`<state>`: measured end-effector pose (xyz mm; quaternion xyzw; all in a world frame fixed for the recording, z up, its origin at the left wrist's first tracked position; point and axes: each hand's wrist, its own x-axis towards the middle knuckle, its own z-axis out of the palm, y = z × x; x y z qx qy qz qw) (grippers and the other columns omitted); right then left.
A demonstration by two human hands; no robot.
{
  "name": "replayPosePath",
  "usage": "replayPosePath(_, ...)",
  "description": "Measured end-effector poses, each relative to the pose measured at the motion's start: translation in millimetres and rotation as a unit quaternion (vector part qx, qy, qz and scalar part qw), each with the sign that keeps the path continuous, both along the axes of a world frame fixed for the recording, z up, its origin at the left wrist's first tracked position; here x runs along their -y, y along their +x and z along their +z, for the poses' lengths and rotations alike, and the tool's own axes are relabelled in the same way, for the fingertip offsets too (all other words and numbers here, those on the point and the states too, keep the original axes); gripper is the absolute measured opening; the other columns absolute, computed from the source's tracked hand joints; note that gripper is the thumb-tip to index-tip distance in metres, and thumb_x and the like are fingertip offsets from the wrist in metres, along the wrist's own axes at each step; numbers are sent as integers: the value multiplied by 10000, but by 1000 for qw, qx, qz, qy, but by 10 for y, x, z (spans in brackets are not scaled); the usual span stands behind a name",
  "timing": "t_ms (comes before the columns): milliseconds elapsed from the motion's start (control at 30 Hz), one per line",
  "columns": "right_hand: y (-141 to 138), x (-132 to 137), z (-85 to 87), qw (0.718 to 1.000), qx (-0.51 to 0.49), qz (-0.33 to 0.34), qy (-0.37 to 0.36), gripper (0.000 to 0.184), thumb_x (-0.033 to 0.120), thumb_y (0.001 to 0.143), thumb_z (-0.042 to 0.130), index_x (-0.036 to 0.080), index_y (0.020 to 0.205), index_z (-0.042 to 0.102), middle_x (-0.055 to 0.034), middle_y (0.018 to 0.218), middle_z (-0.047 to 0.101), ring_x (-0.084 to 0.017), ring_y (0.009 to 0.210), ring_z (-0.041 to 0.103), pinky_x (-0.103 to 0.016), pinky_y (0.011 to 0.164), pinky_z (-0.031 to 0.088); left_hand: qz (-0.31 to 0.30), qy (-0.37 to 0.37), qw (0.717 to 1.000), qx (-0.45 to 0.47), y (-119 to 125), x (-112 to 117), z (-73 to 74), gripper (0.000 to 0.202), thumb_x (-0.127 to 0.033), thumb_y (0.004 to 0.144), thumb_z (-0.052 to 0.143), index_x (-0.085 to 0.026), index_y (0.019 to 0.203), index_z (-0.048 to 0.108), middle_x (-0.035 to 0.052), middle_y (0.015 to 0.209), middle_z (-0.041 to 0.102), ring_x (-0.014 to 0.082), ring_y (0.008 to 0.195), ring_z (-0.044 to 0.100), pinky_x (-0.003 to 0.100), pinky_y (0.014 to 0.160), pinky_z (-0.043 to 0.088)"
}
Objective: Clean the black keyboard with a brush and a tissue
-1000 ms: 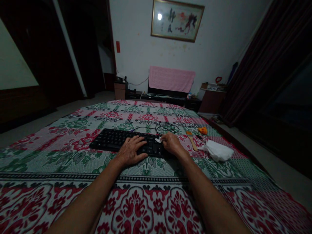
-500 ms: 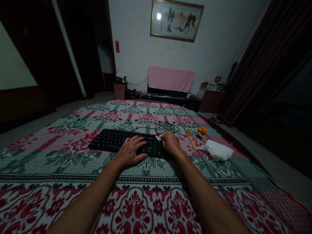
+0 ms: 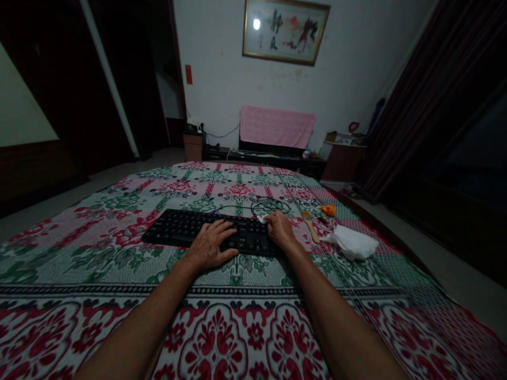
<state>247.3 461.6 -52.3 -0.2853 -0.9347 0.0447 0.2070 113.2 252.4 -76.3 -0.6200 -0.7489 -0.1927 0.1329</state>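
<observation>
A black keyboard [image 3: 174,227] lies on the patterned bedspread in front of me. My left hand [image 3: 213,244] rests over its middle, fingers spread on the keys and the thumb stretched along the near edge. Over the right end is my right hand [image 3: 279,230], its fingers closed in a pinch on a small white tissue [image 3: 261,218] at the keyboard's far edge. The keyboard's cable [image 3: 271,199] lies in loose coils just behind. Both hands hide some of the keys.
Right of the keyboard lie a flat brush [image 3: 310,228] with a wooden handle, a crumpled orange cloth [image 3: 328,210] and a bunched white tissue or bag [image 3: 355,243]. The bedspread [image 3: 222,327] spreads beneath everything. Beyond it, a pink towel [image 3: 277,125] covers a screen.
My right hand has shifted slightly right and away from me, carrying the tissue toward the keyboard's far edge. My left hand stays on the keys.
</observation>
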Motion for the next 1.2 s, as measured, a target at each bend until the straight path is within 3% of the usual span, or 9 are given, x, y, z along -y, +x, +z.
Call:
replayPosePath(233, 104, -139, 37, 997, 2, -73, -8, 347, 116, 805, 435, 146, 1038, 691, -130, 983, 627, -206, 951, 573, -269, 836, 406, -2, -1, 1000, -2, -31, -7, -38, 569, -542, 777, 528, -232, 1254, 535, 83, 1363, 485, 292, 1282, 366, 479, 1022, 287)
replayPosePath(467, 75, -67, 45, 999, 22, -32, -17, 326, 150, 786, 489, 230, 1023, 699, -69, 1013, 654, -171, 975, 580, -232, 864, 394, -6, 1, 1000, -3, -17, 0, -19, 563, -533, 776, 532, -224, 1247, 541, 92, 1357, 489, 299, 1276, 373, 488, 1012, 295)
replayPosePath(633, 190, -218, 97, 993, 26, -106, -46, 323, 143, 755, 485, 195, 967, 723, -129, 1005, 676, -240, 949, 611, -309, 816, 434, -2, -3, 1000, -3, -17, 0, -11, 563, -529, 782, 525, -224, 1255, 534, 86, 1361, 486, 299, 1281, 365, 489, 1012, 291)
replayPosePath(767, 259, -336, 102, 988, 16, -135, -74, 340, 152, 758, 465, 187, 982, 719, -104, 963, 704, -225, 923, 633, -269, 764, 451, -1, -2, 1000, -8, -13, -2, -13, 570, -538, 781, 519, -216, 1251, 535, 86, 1361, 486, 297, 1276, 369, 483, 1014, 290)
replayPosePath(867, 245, -334, 79, 987, 7, -131, -91, 338, 144, 759, 464, 176, 983, 716, -80, 947, 715, -204, 906, 645, -236, 743, 451, -7, 14, 1000, -14, 5, -3, -23, 554, -509, 785, 522, -200, 1244, 538, 103, 1353, 490, 295, 1271, 374, 482, 1011, 296)
replayPosePath(1067, 142, -248, 12, 991, -22, -97, -89, 343, 131, 787, 438, 173, 1000, 704, -56, 965, 711, -169, 900, 633, -215, 784, 439, -30, 41, 998, -23, 19, -19, -39, 474, -286, 743, 544, -196, 1208, 563, 104, 1333, 505, 269, 1252, 402, 468, 1022, 293)
replayPosePath(1200, 66, -117, -4, 996, -31, -48, -62, 335, 117, 795, 443, 178, 1000, 701, -68, 994, 681, -166, 981, 580, -227, 880, 391, -26, 31, 999, -17, 7, -24, -36, 453, -319, 734, 556, -201, 1170, 595, 103, 1316, 522, 281, 1238, 415, 470, 1012, 302)
